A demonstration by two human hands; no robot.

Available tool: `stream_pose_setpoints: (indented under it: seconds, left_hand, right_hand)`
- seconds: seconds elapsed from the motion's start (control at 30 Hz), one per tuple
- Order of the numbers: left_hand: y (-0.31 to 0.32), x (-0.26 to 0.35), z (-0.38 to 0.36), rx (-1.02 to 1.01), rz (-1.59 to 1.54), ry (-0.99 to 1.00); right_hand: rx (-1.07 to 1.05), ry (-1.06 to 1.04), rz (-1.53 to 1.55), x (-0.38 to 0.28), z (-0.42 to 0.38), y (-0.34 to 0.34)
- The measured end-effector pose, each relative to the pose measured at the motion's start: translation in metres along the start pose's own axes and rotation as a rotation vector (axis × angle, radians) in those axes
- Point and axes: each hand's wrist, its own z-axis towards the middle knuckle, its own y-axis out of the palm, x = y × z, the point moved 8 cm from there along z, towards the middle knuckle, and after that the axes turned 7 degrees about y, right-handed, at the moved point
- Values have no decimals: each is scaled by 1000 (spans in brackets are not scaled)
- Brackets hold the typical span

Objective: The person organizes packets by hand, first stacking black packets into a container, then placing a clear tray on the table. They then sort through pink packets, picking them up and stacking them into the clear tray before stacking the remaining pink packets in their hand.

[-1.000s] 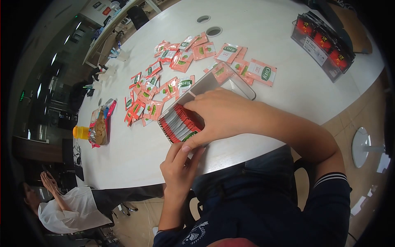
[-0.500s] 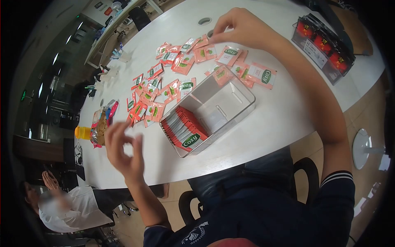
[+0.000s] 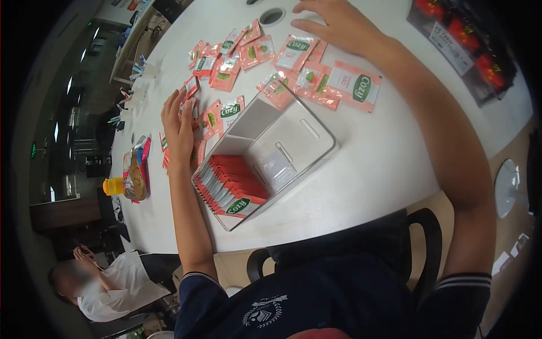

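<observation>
A clear plastic box (image 3: 307, 148) stands tilted across my view on the white table. Its near-left end holds a packed row of red Cozy sachets (image 3: 234, 183), while the other part shows bare walls and floor. Loose pink Cozy sachets (image 3: 353, 86) lie scattered beyond and to the left of the box. My left hand (image 3: 179, 129) reaches over the left group with fingers stretched out; some sachets are hidden under it. Above the table past the far sachets, my right hand (image 3: 334, 27) has its thumb and fingers apart, with nothing between them.
A clear display box of black-and-red packets (image 3: 460, 42) stands at the far right. On the left are a snack bag (image 3: 135, 176), a yellow-lidded container (image 3: 113, 186) and pen holders (image 3: 135, 99). A round cable hole (image 3: 272, 17) lies near the right hand. Another person (image 3: 121, 282) sits at lower left.
My left hand has moved forward from the table's near side to the left sachets. My right hand's fingers have spread from a near pinch. The view has shifted closer.
</observation>
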Motion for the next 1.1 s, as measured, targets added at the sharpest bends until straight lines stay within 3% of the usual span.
stream_pose_setpoints:
  seconds: [0.07,0.17,0.27,0.43,0.77,0.93,1.1]
  left_hand:
    - [12,-9,-4,-94,82,61]
    - [21,-17,-2,-162,-40,-16]
    - [21,-13,0,-194,93,41]
    - [24,-9,0,-182,55,11]
    - [18,-13,-3,-130,-3,55]
    - [13,-22,-4,-93,-15,-49]
    - [2,-25,-8,-111,-5,-128]
  right_hand:
    - [-41,10,54,4,4,10]
    - [-59,30,105,6,3,12]
    - [-66,66,120,5,1,15]
    - [-117,178,133,7,0,12]
    - [-96,170,109,-2,-7,8]
    - [-160,271,115,6,-1,10]
    - [9,131,223,0,-7,36]
